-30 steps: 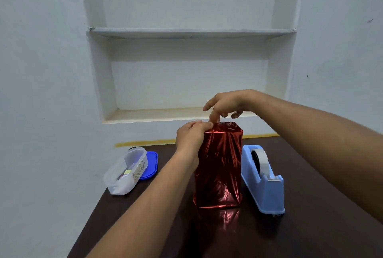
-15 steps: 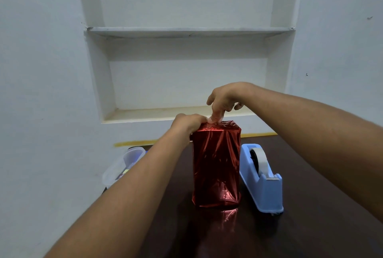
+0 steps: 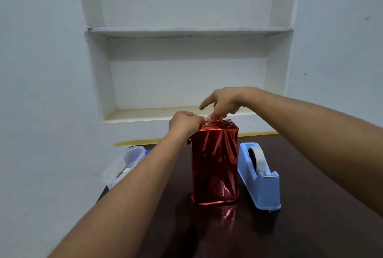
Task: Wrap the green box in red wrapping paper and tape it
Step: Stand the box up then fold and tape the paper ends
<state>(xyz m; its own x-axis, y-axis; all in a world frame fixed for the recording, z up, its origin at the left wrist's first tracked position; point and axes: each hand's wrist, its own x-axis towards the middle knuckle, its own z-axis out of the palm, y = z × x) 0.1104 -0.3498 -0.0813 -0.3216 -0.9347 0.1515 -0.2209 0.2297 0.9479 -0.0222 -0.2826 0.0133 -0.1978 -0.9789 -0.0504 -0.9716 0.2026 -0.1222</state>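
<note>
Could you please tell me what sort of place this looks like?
Probably a plain room at home or in a small office: a built-in white wall niche with shelves, a dark glossy wooden table, and a light blue desktop tape dispenser set out for wrapping.

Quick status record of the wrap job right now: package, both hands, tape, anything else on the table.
package: upright on the table, fully covered in red paper; no green showing
left hand: gripping the paper at the top left corner
right hand: fingers pressing down on the top fold, index finger lifted
tape dispenser: blue, right of the package, roll loaded
container: clear plastic, left of the package, partly hidden by the left forearm
top seal: tape not visible from this view
</note>
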